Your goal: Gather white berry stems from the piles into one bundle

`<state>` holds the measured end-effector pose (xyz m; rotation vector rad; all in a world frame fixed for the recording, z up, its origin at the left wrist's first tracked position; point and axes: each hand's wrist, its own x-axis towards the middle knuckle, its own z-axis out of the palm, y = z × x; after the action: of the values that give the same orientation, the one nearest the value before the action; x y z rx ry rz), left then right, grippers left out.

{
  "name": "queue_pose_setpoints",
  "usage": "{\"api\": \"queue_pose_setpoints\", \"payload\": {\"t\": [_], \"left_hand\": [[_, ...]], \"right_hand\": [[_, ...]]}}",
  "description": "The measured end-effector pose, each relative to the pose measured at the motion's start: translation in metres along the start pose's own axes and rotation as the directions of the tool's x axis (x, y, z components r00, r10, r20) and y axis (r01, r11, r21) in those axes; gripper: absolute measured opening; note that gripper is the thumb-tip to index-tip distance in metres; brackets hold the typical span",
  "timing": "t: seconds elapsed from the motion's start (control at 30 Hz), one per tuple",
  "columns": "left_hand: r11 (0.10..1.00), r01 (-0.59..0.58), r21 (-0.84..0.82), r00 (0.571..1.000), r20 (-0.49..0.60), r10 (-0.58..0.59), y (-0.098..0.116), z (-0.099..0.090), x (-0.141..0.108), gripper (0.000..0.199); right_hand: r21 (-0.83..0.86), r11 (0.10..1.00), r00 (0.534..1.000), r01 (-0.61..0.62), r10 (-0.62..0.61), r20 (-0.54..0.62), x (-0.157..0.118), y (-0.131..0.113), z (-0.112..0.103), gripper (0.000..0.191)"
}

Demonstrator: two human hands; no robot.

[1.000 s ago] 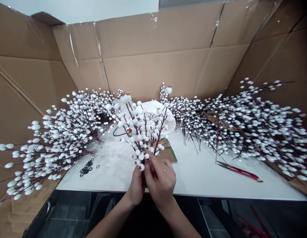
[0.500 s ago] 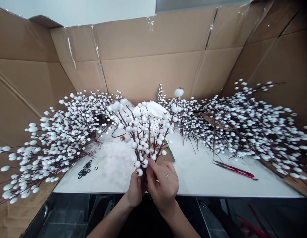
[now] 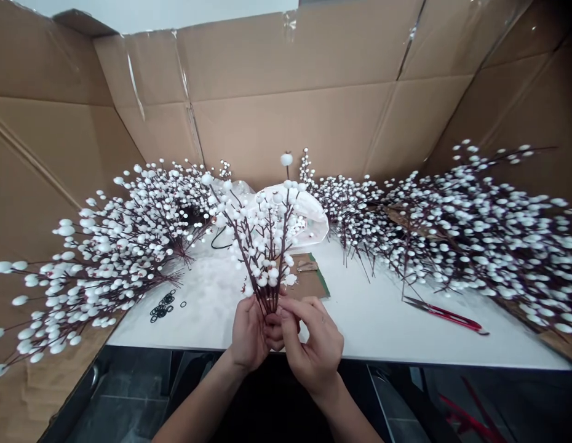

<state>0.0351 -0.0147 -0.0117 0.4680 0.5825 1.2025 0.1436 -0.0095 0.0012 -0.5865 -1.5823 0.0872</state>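
With left grip (image 3: 249,335) closed, holding berry stems (image 3: 269,274) upright above the near edge of the surface (image 3: 382,326). With right grip (image 3: 316,347) bunched beside them, cannot tell whether pinching any.

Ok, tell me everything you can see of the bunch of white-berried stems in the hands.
The bunch is several thin, dark brown stems carrying white, mostly round berries, smooth and plastic- or foam-looking, a few with reddish-brown tips. It stands roughly upright near the front edge of the white table, fanning out upward, one berry rising above the rest. The stems draw together low down, where the left hand holds them; the right hand has its fingertips right beside them, contact unclear. Their lower ends are hidden.
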Motion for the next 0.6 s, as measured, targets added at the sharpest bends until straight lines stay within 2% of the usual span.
{"api": "queue_pose_setpoints", "payload": {"t": [0.07, 0.17, 0.3, 0.37, 0.47, 0.6], "left_hand": [[1.000, -0.024, -0.012, 1.000, 0.014, 0.024, 0.006, 0.004, -0.003, 0.050], [0.996, -0.087, -0.024, 0.996, -0.017, 0.087, 0.009, 0.010, -0.006, 0.048], [0.990, -0.139, 0.010, 0.989, -0.056, 0.139, 0.008, 0.014, -0.008, 0.045], [0.990, -0.142, 0.005, 0.989, -0.036, 0.143, 0.007, 0.014, -0.008, 0.044], [0.994, -0.107, -0.027, 0.994, 0.010, 0.107, 0.008, 0.013, -0.007, 0.046], [0.993, -0.094, -0.076, 0.995, -0.021, 0.092, 0.008, 0.014, -0.008, 0.046]], "right_hand": [[-0.032, 0.999, 0.999, 0.037, -0.035, 0.039, -0.003, 0.000, -0.003, 0.027], [-0.130, 0.983, 0.977, 0.126, -0.100, 0.190, -0.005, -0.004, -0.005, 0.023], [-0.228, 0.964, 0.934, 0.138, -0.050, 0.354, -0.004, -0.011, -0.005, 0.024], [-0.257, 0.961, 0.922, 0.104, 0.004, 0.388, -0.004, -0.013, -0.006, 0.025], [-0.254, 0.963, 0.918, 0.088, 0.021, 0.397, -0.004, -0.012, -0.006, 0.027], [-0.263, 0.960, 0.920, 0.093, 0.018, 0.392, -0.004, -0.009, -0.006, 0.028]]}}
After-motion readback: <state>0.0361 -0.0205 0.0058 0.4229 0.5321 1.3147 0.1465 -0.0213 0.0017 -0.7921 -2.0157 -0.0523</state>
